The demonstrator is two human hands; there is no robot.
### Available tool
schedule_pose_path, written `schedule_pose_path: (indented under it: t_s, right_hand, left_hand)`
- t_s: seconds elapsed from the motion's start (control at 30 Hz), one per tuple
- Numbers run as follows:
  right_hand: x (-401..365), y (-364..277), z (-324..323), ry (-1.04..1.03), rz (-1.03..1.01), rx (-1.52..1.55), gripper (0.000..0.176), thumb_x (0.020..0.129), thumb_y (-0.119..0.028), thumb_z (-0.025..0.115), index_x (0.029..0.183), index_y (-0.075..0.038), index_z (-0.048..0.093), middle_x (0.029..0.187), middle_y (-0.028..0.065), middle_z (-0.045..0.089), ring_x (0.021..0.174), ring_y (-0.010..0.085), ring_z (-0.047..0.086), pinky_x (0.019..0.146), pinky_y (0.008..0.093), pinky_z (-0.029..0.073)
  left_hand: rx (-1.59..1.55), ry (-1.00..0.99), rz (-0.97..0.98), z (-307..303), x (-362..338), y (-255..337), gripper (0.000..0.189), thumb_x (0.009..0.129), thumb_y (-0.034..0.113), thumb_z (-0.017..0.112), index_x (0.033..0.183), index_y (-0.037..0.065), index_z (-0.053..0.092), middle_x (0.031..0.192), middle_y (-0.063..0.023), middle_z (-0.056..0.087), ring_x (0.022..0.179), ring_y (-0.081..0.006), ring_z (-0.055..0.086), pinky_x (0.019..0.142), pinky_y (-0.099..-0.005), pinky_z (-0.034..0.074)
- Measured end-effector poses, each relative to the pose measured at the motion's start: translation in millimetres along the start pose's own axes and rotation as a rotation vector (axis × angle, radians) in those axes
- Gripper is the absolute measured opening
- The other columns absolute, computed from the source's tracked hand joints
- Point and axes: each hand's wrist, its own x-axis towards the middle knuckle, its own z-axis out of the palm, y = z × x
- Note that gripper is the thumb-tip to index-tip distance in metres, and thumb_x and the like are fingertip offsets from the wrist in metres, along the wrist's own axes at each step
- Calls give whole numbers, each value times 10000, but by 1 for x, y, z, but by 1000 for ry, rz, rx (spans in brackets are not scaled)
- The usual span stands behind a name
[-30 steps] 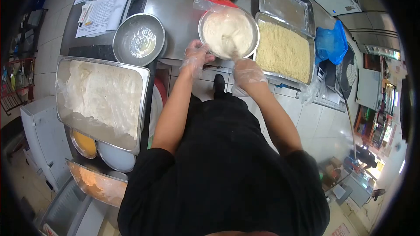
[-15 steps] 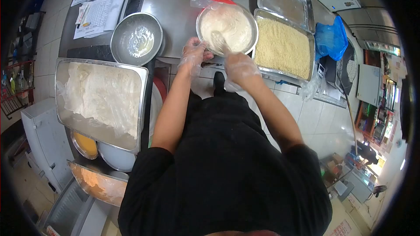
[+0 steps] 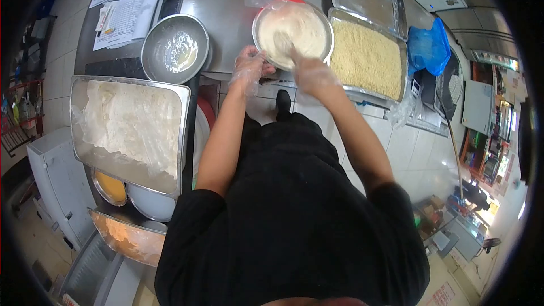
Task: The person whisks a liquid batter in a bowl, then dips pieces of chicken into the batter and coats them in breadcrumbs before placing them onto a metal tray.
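Batter bowl [image 3: 255, 27], steel and round, sits at the near edge of the steel counter [image 3: 226, 5], right in front of the person I am watching through the head camera. The gloved left hand [image 3: 249, 68] curls over the bowl's near-left rim, fingers closed on it. The gloved right hand [image 3: 313, 73] is wrapped around a stirring tool [image 3: 281, 42] whose head dips into the pale batter [image 3: 303, 25]; motion blur leaves me unsure whether it is a whisk or a fork.

Touching the bowl on its right is a metal tray [image 3: 362, 92] filled with breadcrumbs [image 3: 365, 56], and a second, shallower tray [image 3: 368, 0] lies behind that one. A blue plastic bag [image 3: 428, 48] sits just past the crumb tray. To the left of the batter bowl, well apart, stands a second steel bowl [image 3: 156, 59] with a glossy smear inside, with papers [image 3: 122, 8] beyond it. Lower left, a large tray [image 3: 76, 136] holds crumpled clear plastic film [image 3: 130, 124].
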Motion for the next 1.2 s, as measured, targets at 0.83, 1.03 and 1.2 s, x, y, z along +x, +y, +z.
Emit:
schedule_pose_path:
  t_s: [0.83,1.03,1.2]
  right_hand:
    - [8,5,12,164,129,-96,682,880,-49,530,1517,30,300,1051,312,678,986,392,696,885,458,545]
    - [17,9,18,103,50,-78,642,886,-63,523,1481,71,322,1007,276,693,958,378,696,854,449,548]
    - [0,-7,3,33,-7,-27,635,887,-63,523,1463,111,321,968,268,701,938,360,701,816,456,554]
  left_hand:
    - [36,-52,90,-4,3,-1,296,975,102,616,1197,-2,450,970,-183,624,686,-237,701,601,-328,642]
    - [37,-64,66,-4,5,0,273,973,85,612,1180,7,452,985,-199,642,680,-244,704,562,-342,637]
    - [41,-44,26,-4,10,-1,373,969,129,644,1244,39,408,1059,-206,625,749,-265,695,644,-361,644]
